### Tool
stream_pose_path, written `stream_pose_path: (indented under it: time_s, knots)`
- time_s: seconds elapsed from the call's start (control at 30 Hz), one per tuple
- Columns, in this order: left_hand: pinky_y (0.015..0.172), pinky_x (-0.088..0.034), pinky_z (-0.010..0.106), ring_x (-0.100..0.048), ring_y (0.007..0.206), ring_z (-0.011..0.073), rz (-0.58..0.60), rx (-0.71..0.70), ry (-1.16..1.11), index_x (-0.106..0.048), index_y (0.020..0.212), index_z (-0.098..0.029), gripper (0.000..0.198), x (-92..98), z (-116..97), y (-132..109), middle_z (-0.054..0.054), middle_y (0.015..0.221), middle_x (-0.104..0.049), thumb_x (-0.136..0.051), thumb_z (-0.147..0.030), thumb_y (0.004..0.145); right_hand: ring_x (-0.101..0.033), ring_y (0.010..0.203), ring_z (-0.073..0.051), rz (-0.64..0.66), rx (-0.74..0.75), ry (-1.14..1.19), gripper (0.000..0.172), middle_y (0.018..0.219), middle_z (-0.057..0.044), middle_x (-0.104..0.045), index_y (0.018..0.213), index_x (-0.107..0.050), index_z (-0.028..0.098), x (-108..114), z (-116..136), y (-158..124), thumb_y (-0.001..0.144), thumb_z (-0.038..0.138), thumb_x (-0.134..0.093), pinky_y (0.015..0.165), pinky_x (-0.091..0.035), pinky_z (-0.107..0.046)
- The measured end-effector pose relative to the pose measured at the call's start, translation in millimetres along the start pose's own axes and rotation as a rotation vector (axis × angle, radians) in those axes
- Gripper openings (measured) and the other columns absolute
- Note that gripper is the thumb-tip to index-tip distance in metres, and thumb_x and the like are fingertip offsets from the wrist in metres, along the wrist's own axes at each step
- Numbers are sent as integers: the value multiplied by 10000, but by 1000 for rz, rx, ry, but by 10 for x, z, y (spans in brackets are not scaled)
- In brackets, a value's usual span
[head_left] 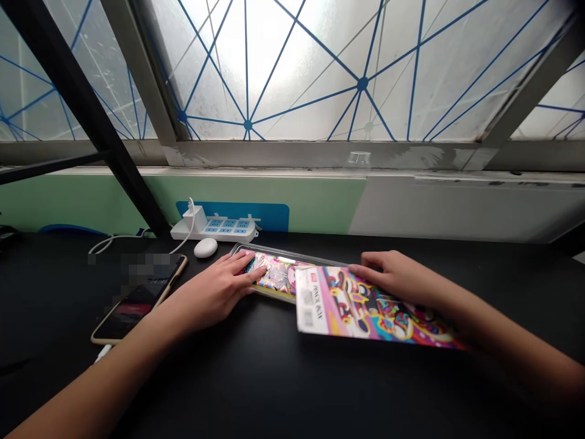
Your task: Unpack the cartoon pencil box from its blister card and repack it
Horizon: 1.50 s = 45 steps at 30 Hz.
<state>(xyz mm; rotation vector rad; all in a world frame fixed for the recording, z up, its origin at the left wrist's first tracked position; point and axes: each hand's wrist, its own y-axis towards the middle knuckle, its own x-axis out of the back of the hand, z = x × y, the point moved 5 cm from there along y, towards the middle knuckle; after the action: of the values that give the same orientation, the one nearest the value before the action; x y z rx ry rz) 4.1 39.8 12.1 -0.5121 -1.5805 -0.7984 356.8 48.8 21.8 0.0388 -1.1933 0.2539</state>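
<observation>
A colourful cartoon-printed pencil box [281,272] lies on the black table with a clear plastic casing [274,250] along its far edge. My left hand [226,280] grips its left end, the index finger across the printed top and the thumb low at the near side. My right hand [390,274] is closed on the far edge of a bright printed card [361,305], its fingertips pressed together there. The card reads "PENCIL BOX" beside a barcode and overlaps the pencil box's right part, hiding it. The card's right end is blurred beneath my right forearm.
A phone [141,299] with a cable lies beside my left forearm. Behind it are a white rounded object [205,247] and a power strip [231,228] with a charger plugged in. A black slanted post [91,110] rises at left. A small clear cup [359,160] stands by the window.
</observation>
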Motion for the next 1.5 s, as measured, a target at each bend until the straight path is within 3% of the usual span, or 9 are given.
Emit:
stream_pose_path:
  time_s: [0.1, 0.2, 0.27, 0.33, 0.43, 0.53, 0.77, 1.2, 1.5]
  knots:
    - [1172, -412, 602, -442, 1476, 398, 13, -1, 17, -534, 1521, -278, 553, 83, -91, -35, 160, 1603, -467, -551, -513, 1021, -572, 640, -200, 110, -68, 58, 569, 705, -21, -658, 704, -635, 236, 45, -410, 74, 880, 765, -522, 555, -384, -300]
    - [1188, -389, 601, -410, 1497, 393, -14, -8, 38, -505, 1533, -198, 686, 72, -205, -2, 163, 1620, -441, -525, -626, 997, -609, 705, -213, 83, -73, 153, 564, 787, -36, -703, 842, -708, 229, 17, -505, 39, 878, 764, -533, 602, -439, -303]
    - [1192, -379, 594, -388, 1511, 383, -25, -17, 60, -437, 1573, -166, 719, 13, -261, 40, 175, 1637, -408, -476, -624, 1019, -637, 771, -225, 27, -56, 194, 560, 872, -45, -735, 930, -719, 235, -23, -429, 5, 894, 756, -516, 658, -467, -307]
    - [1188, -374, 595, -384, 1513, 384, -26, -20, 89, -384, 1604, -185, 732, -53, -289, 77, 183, 1646, -389, -457, -626, 1025, -613, 735, -212, -19, -55, 207, 557, 827, -35, -714, 871, -695, 233, -75, -330, -21, 896, 757, -507, 632, -451, -299]
    - [1151, -405, 604, -435, 1471, 415, -18, 4, 127, -434, 1584, -245, 686, -102, -286, 104, 181, 1632, -417, -462, -633, 1019, -481, 599, -165, 16, -83, 219, 582, 647, 7, -575, 677, -580, 227, -187, -253, -53, 871, 774, -529, 521, -340, -283]
    - [1106, -451, 592, -498, 1405, 424, -42, 13, 111, -497, 1546, -264, 681, -70, -269, 104, 179, 1581, -493, -504, -655, 989, -409, 555, -152, 47, -133, 201, 626, 590, 21, -495, 620, -525, 230, -253, -319, -86, 850, 812, -514, 490, -280, -289]
    - [1156, -425, 567, -504, 1410, 377, -95, -37, 1, -533, 1523, -282, 567, -35, -198, 100, 147, 1554, -531, -520, -549, 1023, -439, 549, -173, -127, -241, 119, 661, 567, 2, -528, 578, -515, 243, -137, -627, -6, 843, 845, -463, 510, -302, -307]
    - [1163, -428, 562, -524, 1409, 373, -81, -77, 15, -519, 1536, -283, 636, -51, -152, 78, 155, 1570, -516, -526, -622, 998, -420, 527, -150, -184, -292, 177, 677, 541, 12, -517, 569, -527, 233, 64, -817, -12, 790, 872, -525, 490, -297, -300]
    - [1149, -437, 559, -532, 1402, 365, -76, -81, 32, -541, 1521, -291, 541, -66, -116, 66, 149, 1569, -517, -508, -529, 1036, -420, 530, -151, -208, -294, 195, 670, 532, 15, -516, 562, -534, 234, 130, -920, -43, 768, 871, -551, 495, -300, -299]
